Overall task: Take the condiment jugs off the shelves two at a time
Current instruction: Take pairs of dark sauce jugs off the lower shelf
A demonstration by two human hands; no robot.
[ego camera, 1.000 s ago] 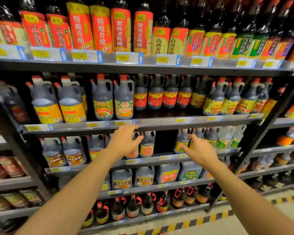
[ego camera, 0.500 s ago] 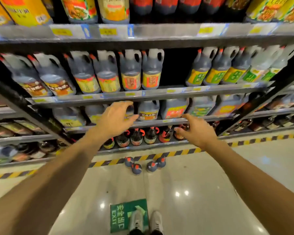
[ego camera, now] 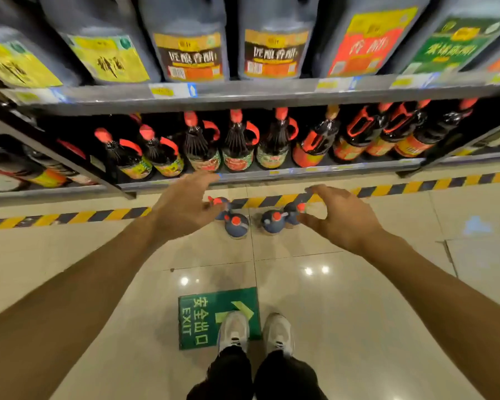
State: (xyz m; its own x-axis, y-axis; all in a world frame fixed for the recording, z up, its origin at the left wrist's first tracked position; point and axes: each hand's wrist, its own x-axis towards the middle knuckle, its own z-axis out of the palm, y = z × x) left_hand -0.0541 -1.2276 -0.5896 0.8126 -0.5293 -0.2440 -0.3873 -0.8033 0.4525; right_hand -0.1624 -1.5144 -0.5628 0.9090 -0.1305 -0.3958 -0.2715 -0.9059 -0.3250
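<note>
Several grey condiment jugs with red caps (ego camera: 236,225) stand on the floor in front of the shelving. Both my arms reach forward and down over them. My left hand (ego camera: 185,203) hovers with fingers spread, partly covering the leftmost jug, and holds nothing. My right hand (ego camera: 339,215) is loosely curved above the rightmost floor jug (ego camera: 292,210), empty as well. The bottom shelf (ego camera: 272,174) holds a row of dark bottles with red handles (ego camera: 237,145). Large grey jugs with yellow, brown, red and green labels (ego camera: 189,47) fill the shelf above.
A yellow-and-black hazard stripe (ego camera: 70,217) runs along the floor at the shelf foot. A green EXIT floor sign (ego camera: 197,319) lies under my white shoes (ego camera: 234,327). The glossy tiled floor spreads to both sides.
My view has tilted steeply down from the upper shelves to the floor. Both hands have dropped from shelf height to just above the jugs standing on the floor.
</note>
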